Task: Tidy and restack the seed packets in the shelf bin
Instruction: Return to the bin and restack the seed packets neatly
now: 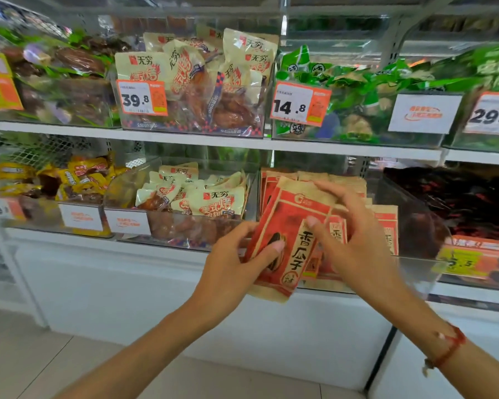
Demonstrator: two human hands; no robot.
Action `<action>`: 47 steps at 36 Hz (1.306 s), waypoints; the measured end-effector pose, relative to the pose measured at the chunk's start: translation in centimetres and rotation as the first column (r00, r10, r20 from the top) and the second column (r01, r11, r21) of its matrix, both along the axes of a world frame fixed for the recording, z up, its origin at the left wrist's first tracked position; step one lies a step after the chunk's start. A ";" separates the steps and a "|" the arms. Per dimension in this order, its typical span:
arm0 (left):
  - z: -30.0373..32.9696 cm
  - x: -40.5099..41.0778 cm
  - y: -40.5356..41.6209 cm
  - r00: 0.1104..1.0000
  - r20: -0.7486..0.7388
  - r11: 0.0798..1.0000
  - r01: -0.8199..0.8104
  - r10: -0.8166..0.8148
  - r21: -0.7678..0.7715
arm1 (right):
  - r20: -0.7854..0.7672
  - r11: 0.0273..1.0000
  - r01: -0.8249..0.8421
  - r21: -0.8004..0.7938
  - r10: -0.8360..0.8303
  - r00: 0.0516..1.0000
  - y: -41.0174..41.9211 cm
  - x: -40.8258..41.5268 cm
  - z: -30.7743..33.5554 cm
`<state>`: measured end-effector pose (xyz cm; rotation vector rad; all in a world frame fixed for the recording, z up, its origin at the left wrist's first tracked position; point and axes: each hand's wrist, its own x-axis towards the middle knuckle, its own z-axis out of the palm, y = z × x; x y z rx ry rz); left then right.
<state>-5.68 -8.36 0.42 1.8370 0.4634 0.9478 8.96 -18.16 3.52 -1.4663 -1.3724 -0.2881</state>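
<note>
A red and tan seed packet (pixel 293 226) with black characters tilts out over the front of the clear shelf bin (pixel 415 272) on the lower shelf. My left hand (pixel 236 263) grips its lower left edge, thumb on the face. My right hand (pixel 355 240) hovers over the packet's right side, thumb touching its front and fingers spread above. More seed packets (pixel 383 223) of the same kind stand upright in the bin behind, partly hidden by my right hand.
Left of the seed bin is a bin of cream snack packs (pixel 202 197) and one of yellow packs (pixel 78 177). Dark red packs (pixel 458 203) fill the bin to the right. The upper shelf (pixel 213 139) holds more bins with price tags.
</note>
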 end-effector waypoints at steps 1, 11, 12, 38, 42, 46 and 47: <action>-0.1 0.1 -0.1 1.000 0.009 1.000 -0.002 0.003 -0.027 | -0.126 0.999 -0.025 -0.037 0.020 0.992 0.1 -0.1 -0.5; -0.9 0.4 0.1 0.996 -0.069 0.946 0.031 -0.056 -0.322 | -0.532 0.976 -0.165 -0.144 0.064 0.844 0.4 -0.2 -1.2; -1.0 0.4 0.2 0.996 -0.072 0.940 0.030 -0.058 -0.341 | -0.530 0.974 -0.164 -0.154 0.058 0.846 0.5 -0.1 -1.3; 0.0 -0.7 1.1 0.982 0.151 0.943 -0.057 0.112 -0.329 | -0.475 0.912 -0.336 -0.234 0.195 0.858 -0.1 -1.5 -0.8; -0.3 -0.5 1.1 0.965 0.167 0.974 -0.177 0.200 -0.143 | -0.372 0.935 -0.247 -0.255 0.141 0.918 -0.2 -1.9 -1.1; 0.3 -0.4 0.3 0.972 0.105 0.972 -0.194 0.208 -0.131 | -0.272 0.940 -0.199 -0.277 0.122 0.954 -0.4 -2.7 -1.5; 0.5 -0.4 0.0 0.977 0.067 0.971 -0.191 0.203 -0.143 | -0.254 0.939 -0.196 -0.284 0.124 0.959 -0.5 -3.0 -1.5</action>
